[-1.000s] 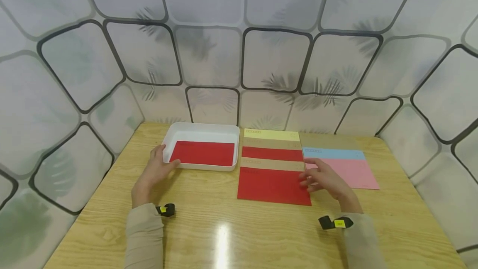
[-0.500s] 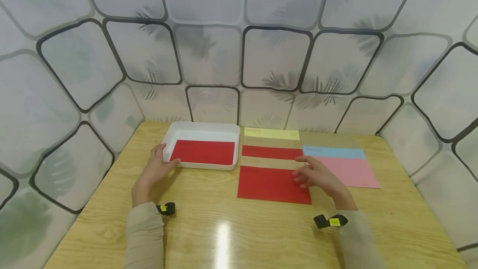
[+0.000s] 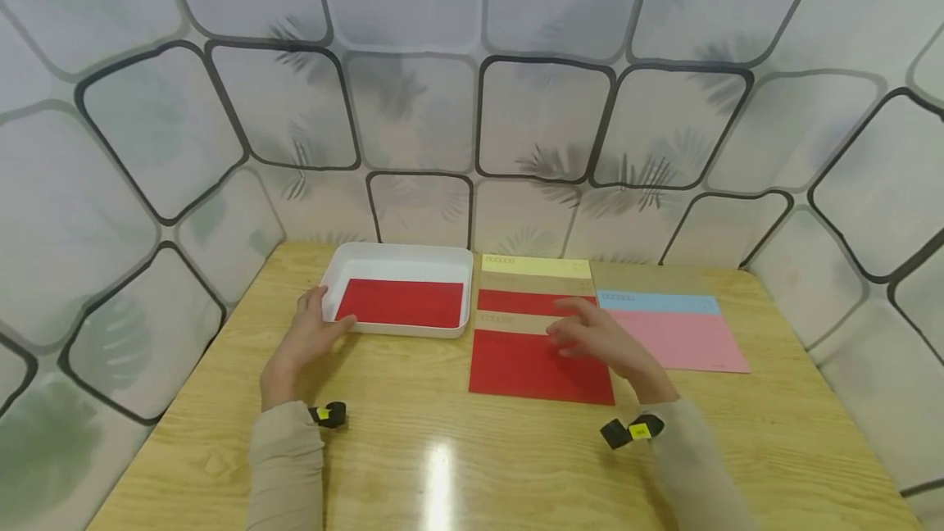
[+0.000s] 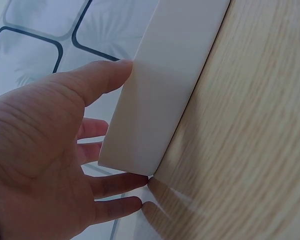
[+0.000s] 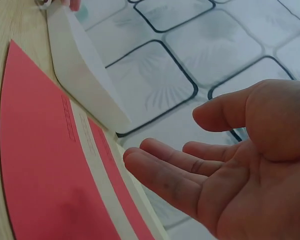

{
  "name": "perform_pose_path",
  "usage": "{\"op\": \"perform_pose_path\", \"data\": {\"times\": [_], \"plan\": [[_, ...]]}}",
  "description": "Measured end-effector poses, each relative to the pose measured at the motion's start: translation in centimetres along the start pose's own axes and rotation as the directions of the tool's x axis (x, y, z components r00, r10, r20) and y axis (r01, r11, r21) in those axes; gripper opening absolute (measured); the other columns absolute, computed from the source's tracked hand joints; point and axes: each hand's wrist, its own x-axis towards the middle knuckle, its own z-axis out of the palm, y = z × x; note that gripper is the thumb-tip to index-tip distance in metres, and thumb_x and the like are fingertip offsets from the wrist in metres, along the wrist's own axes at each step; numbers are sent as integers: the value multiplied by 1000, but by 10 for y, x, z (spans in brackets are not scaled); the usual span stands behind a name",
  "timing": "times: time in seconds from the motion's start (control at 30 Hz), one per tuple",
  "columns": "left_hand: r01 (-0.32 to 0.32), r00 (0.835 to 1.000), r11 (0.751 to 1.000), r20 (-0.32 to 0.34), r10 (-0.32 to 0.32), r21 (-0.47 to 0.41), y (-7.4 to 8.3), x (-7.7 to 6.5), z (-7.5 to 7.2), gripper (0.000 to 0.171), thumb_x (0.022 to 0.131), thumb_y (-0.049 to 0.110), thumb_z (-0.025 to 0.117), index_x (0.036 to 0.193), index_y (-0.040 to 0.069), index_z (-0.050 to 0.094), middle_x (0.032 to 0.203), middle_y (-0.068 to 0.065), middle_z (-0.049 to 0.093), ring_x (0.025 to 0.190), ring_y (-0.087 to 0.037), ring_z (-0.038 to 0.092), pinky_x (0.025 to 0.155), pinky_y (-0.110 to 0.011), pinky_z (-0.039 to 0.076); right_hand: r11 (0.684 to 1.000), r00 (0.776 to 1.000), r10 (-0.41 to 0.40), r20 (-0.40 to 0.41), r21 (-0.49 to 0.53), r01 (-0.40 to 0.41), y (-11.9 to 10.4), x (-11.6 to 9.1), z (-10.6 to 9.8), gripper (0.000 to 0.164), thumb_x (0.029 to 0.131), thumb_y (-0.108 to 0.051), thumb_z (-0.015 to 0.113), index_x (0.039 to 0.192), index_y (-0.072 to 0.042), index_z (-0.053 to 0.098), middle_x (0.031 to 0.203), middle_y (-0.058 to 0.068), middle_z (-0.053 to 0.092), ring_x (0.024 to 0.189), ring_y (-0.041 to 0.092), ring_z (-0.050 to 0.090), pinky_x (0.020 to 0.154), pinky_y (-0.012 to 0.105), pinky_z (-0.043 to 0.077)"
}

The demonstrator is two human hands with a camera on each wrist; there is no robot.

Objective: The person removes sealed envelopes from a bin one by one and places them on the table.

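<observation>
My left hand (image 3: 301, 342) holds the near left corner of a white tray (image 3: 413, 252), thumb at the front rim and fingers along the left side. The left wrist view shows the thumb tip (image 4: 125, 69) at the upper edge of the tray's wall (image 4: 160, 90). Inside the tray lies a red envelope (image 3: 400, 303). My right hand (image 3: 601, 342) hovers over a column of overlapping envelopes, its fingers loosely spread and holding nothing. The front one is a red envelope (image 3: 516, 367); behind it show a tan envelope (image 3: 509, 321), another red envelope (image 3: 512, 301) and a yellow envelope (image 3: 534, 266).
Right of the column lie a pink envelope (image 3: 686, 342), a blue envelope (image 3: 664, 301) and a brown envelope (image 3: 649, 278), overlapping. All rest on a wooden table (image 3: 413, 449). A patterned wall covering (image 3: 546, 121) rises behind its far edge.
My right hand has moved left, from the gap between the two envelope groups to above the red and tan envelopes. My left hand, the tray and the envelopes stay put.
</observation>
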Motion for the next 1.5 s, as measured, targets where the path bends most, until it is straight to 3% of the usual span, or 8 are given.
{"op": "perform_pose_path", "data": {"times": [0.27,0.63,0.77,0.9,1.03,1.27,1.5], "plan": [[4,1000,1000,-2,-4,11,-1,0,0,93,97,38,61,155,-4,3,159,-30,-1,141,-51,18,114,-65,21,999,999,-25,22,-31,25,-21,18,15,51,104,-24,49,148,-3,34,134,31,52,122,45,55,102,51,47],[8,1000,1000,-1,-8,13,1,-2,-1,93,97,38,61,155,-5,3,159,-31,0,140,-52,20,113,-65,22,998,999,-17,45,69,14,-42,43,34,59,102,-42,51,150,-13,33,135,18,56,125,41,56,101,43,49],[15,1000,1000,6,-15,2,0,-2,-1,92,97,37,61,156,-4,3,160,-30,-2,141,-52,17,113,-66,20,996,998,-18,60,92,13,-52,52,44,59,102,-41,50,151,-13,32,136,16,56,124,34,58,102,42,48],[15,1000,1000,10,-15,-7,-2,-1,0,92,97,38,61,156,-3,3,160,-29,-3,142,-52,15,113,-66,19,993,997,-18,71,116,10,-59,62,54,55,105,-36,46,151,-10,30,139,22,53,124,34,58,104,42,47],[18,1000,1000,13,-18,-7,-2,-1,1,94,96,39,61,156,-4,2,160,-30,-3,142,-52,15,113,-67,19,988,995,-2,96,156,-13,-61,72,65,55,106,-32,44,152,-6,28,142,28,48,128,40,54,105,43,46],[39,999,999,21,-39,-5,-3,0,3,93,97,39,61,157,-1,2,161,-27,-4,142,-51,15,113,-67,19,962,986,39,162,260,-81,-64,85,80,58,106,-28,45,156,-8,23,148,26,43,137,45,42,110,46,39],[23,1000,1000,6,-23,-8,-2,1,1,93,97,39,61,157,-1,2,161,-27,-4,142,-51,16,114,-66,19,947,976,103,191,283,-155,-69,98,92,64,105,-32,46,158,-8,20,155,28,33,141,46,35,113,49,35]]}}
